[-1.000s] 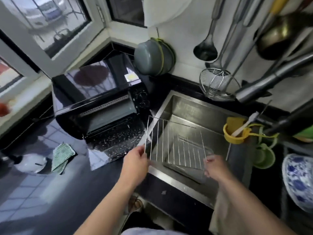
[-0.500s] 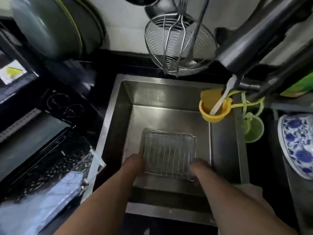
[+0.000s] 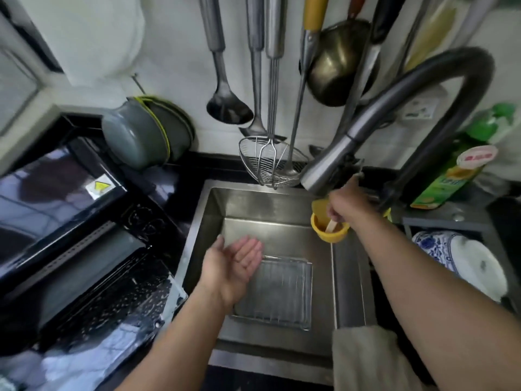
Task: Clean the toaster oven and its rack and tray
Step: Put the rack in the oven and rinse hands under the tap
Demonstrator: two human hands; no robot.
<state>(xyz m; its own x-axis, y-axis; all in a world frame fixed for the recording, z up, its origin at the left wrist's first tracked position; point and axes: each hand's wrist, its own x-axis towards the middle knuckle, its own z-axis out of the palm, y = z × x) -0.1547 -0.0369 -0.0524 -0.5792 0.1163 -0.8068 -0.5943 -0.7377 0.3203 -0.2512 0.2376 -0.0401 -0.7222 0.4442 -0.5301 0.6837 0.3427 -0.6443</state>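
Observation:
The wire rack (image 3: 277, 294) lies flat on the tray at the bottom of the steel sink (image 3: 203, 221). My left hand (image 3: 234, 263) hovers palm up over the rack's left edge, fingers relaxed and holding nothing. My right hand (image 3: 346, 204) reaches to the yellow cup (image 3: 328, 228) hung on the sink's right wall and grips the pale brush handle (image 3: 330, 225) standing in it. The black toaster oven (image 3: 64, 221) stands left of the sink with its door (image 3: 112, 314) folded down and speckled with crumbs.
The grey faucet (image 3: 366, 131) arches over the sink's back right corner. Ladles and a wire skimmer (image 3: 270, 162) hang on the wall. A grey pot (image 3: 141, 134) leans behind the oven. A green detergent bottle (image 3: 451, 176), a blue-and-white plate (image 3: 439, 249) and a towel (image 3: 366, 354) sit right.
Both hands have let go of the rack, which now lies in the sink. My right hand went up to the brush in the yellow cup; my left hand turned palm up.

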